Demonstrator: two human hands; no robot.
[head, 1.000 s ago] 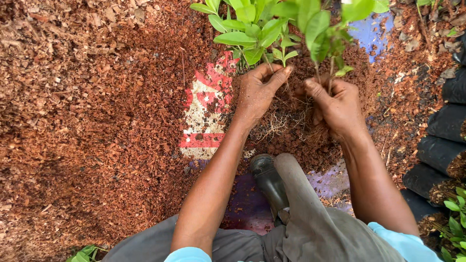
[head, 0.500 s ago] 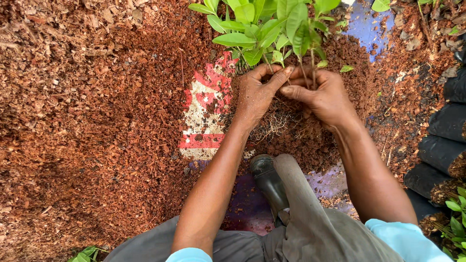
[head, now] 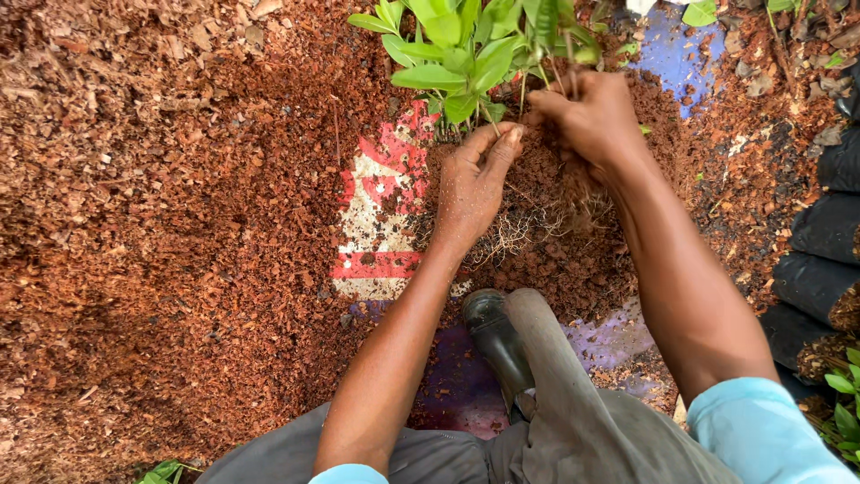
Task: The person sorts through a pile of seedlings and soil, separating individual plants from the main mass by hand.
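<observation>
A bunch of green-leaved seedlings (head: 466, 54) stands in a clump of reddish-brown growing medium with pale roots (head: 528, 229) hanging out. My left hand (head: 473, 184) pinches the thin stems at the base of the bunch, fingers closed on them. My right hand (head: 587, 112) is closed on stems a little to the right and higher, with roots trailing below the wrist. Both hands sit over a printed plastic sheet (head: 381, 224) in white, red and blue that is partly buried.
Loose reddish-brown husk material (head: 152, 224) covers the ground to the left and top. Black filled nursery bags (head: 824, 233) line the right edge, one with a small plant (head: 842, 403). My dark boot (head: 497, 345) and grey trouser leg lie below the hands.
My right hand has moved up and right, lifting stems and roots away from the clump. My left hand stays gripping the bunch's base. The view is closer in.
</observation>
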